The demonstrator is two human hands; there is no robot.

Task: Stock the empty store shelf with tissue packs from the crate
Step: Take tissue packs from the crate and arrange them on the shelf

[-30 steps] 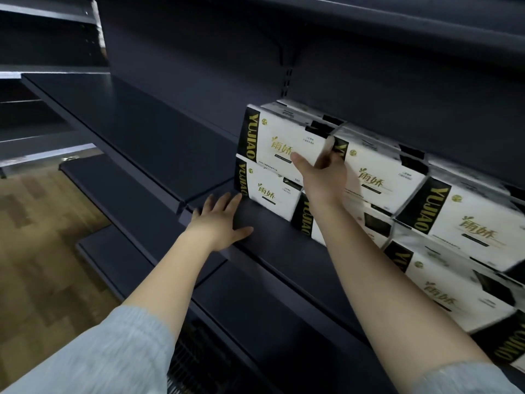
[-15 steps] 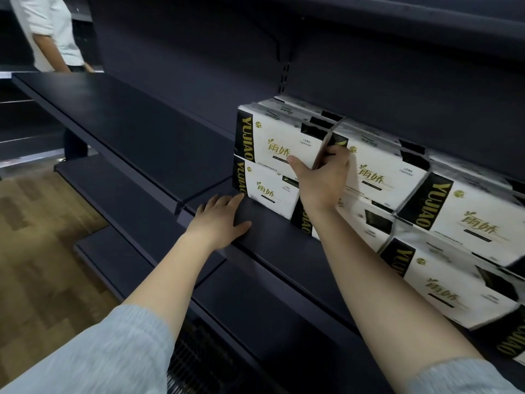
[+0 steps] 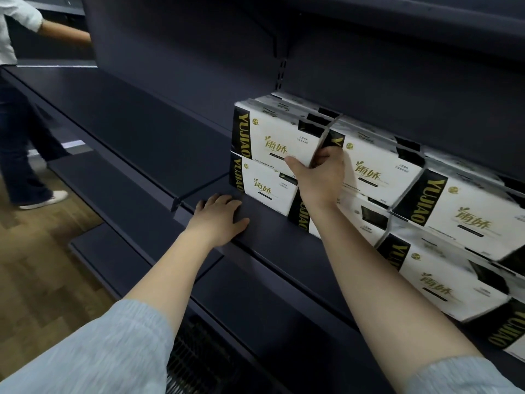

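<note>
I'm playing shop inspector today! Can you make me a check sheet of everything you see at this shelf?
Surface: dark shelf, bare to the left of the packs.
Job's things: white and black tissue packs, stacked two high along the shelf; leftmost top tissue pack sits on the lower tissue pack. The crate is not in view.
Clutter: nothing seen.
Hands: right hand grips the right bottom corner of the top pack; left hand rests flat on the shelf near its front edge.
Cables: nothing seen.
Surroundings: shelves above and below, wooden floor, another person standing at the far left.
</note>
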